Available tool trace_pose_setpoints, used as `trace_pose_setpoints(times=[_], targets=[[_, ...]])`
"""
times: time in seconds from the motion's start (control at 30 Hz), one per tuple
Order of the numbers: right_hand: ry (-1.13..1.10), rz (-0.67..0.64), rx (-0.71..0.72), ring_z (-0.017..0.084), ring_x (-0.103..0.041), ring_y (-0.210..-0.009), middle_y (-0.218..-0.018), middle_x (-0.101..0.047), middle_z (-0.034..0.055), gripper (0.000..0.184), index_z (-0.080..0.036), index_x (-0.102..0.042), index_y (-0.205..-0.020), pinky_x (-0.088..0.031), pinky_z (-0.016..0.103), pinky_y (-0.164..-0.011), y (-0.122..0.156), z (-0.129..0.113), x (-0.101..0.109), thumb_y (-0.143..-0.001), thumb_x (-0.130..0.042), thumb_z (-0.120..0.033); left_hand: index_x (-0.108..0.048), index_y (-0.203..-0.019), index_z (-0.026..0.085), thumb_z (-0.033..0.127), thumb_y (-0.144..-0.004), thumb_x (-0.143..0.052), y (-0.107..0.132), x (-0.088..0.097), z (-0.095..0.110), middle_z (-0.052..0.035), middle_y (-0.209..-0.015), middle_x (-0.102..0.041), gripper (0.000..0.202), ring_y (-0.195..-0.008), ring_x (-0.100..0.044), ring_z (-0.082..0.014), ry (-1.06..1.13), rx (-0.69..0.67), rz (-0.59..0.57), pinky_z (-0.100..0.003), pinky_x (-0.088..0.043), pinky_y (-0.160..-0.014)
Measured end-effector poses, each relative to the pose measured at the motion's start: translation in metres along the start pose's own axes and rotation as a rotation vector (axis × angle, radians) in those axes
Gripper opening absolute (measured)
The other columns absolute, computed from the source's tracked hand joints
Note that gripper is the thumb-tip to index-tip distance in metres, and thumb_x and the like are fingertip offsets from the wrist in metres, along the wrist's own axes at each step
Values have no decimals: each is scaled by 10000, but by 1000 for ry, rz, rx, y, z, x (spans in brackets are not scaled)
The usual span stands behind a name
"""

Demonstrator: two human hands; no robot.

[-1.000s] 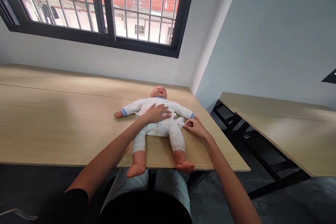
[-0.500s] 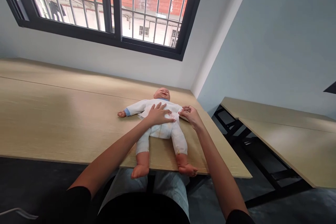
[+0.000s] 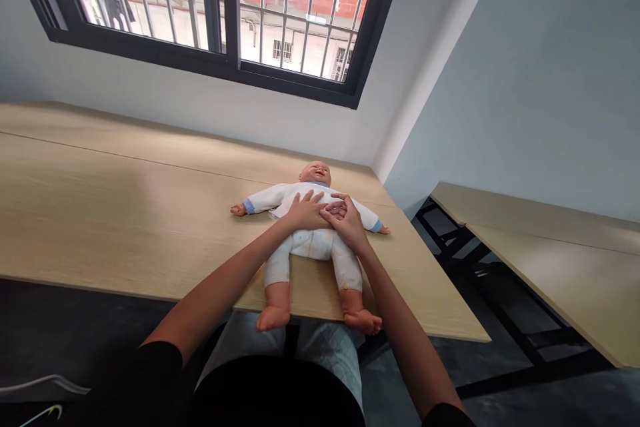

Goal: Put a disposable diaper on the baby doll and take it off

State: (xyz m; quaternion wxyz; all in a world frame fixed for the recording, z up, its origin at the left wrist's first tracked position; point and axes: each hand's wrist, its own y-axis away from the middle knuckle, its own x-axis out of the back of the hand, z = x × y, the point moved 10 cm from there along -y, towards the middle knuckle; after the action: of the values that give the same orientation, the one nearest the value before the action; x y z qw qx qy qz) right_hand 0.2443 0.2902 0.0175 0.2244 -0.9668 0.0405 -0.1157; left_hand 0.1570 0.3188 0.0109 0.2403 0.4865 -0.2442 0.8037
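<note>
A baby doll (image 3: pixel 313 243) in a white suit with blue cuffs lies on its back on the wooden table (image 3: pixel 125 213), arms spread, feet hanging over the near edge. My left hand (image 3: pixel 303 211) lies flat on the doll's chest, fingers stretched out. My right hand (image 3: pixel 345 217) rests on the chest beside it, fingers bent and pinching the white cloth at the front of the suit. The two hands touch each other.
A barred window (image 3: pixel 215 13) runs above the table's far edge, with a white wall under it. A second wooden table (image 3: pixel 540 247) stands to the right across a dark gap showing black frame legs (image 3: pixel 505 320). My lap sits under the near edge.
My right hand has moved left from beside the doll's hip, past its side, onto the chest next to my left hand. My left hand has stayed on the chest. The view has shifted slightly.
</note>
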Motion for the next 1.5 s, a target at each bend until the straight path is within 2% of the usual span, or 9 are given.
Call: trace_pose_setpoints(times=[0.17,0.33,0.53,0.73,0.93,1.03,1.17,1.37,1.5], targets=[[20,-54,12,227,-692,-886,-923,-712,77,391,-216,-582,-1127,-556,392,-819,3,-1,-6,-929,-455,-529,-630,-1155,268,583,-761,-654,5,12,3,-72,-1355,-579,505,-1354,-380,-337,206,-130,21,-635,-166,-1132],[103,-87,67,232,-683,-969,-963,-730,66,382,-226,-592,-1176,-504,418,-932,2,-5,-8,-964,-403,-482,-650,-1016,176,499,-819,-618,10,25,-3,-91,-1158,-666,380,-1133,-575,-256,433,-269,32,-402,-429,-1014],[129,81,93,217,-672,-859,-872,-719,68,378,-195,-605,-1109,-500,359,-828,1,-12,16,-949,-417,-482,-653,-1081,172,386,-811,-639,16,29,-7,-104,-1200,-656,344,-1162,-571,-259,571,-321,16,-386,-441,-992],[260,-56,50,210,-665,-783,-847,-735,49,373,-197,-643,-1112,-481,317,-741,4,-13,0,-911,-509,-481,-681,-947,177,343,-769,-652,14,29,-7,-86,-1206,-664,246,-1159,-575,-264,596,-309,22,-399,-415,-1027],[364,63,32,222,-655,-742,-758,-708,57,401,-186,-661,-1018,-471,323,-712,1,-12,19,-923,-462,-521,-669,-821,160,289,-753,-632,15,31,-10,-103,-1133,-688,150,-1194,-555,-269,600,-279,54,-372,-412,-1026],[208,22,24,220,-657,-797,-853,-722,70,442,-191,-622,-1084,-478,318,-727,0,-10,14,-926,-438,-561,-684,-869,152,306,-756,-636,15,31,-10,-93,-1066,-703,197,-1144,-577,-273,591,-270,47,-373,-429,-1001],[152,-93,38,226,-650,-938,-1001,-719,75,427,-204,-604,-1100,-472,341,-849,2,-9,-2,-923,-456,-563,-690,-851,169,359,-736,-682,16,32,-13,-87,-1214,-658,223,-1154,-563,-269,582,-250,50,-371,-423,-1009],[322,5,49,239,-643,-887,-864,-727,63,389,-197,-629,-1011,-454,367,-848,-1,-7,12,-937,-433,-525,-710,-901,156,407,-701,-735,16,31,-17,-100,-1202,-664,321,-1135,-571,-274,612,-193,55,-367,-430,-993],[217,18,41,232,-640,-883,-917,-729,66,437,-203,-622,-1060,-462,335,-779,-1,-10,16,-931,-434,-575,-707,-918,174,458,-708,-734,15,41,-33,-87,-1173,-679,355,-1082,-601,-252,666,-136,107,-346,-471,-923]])
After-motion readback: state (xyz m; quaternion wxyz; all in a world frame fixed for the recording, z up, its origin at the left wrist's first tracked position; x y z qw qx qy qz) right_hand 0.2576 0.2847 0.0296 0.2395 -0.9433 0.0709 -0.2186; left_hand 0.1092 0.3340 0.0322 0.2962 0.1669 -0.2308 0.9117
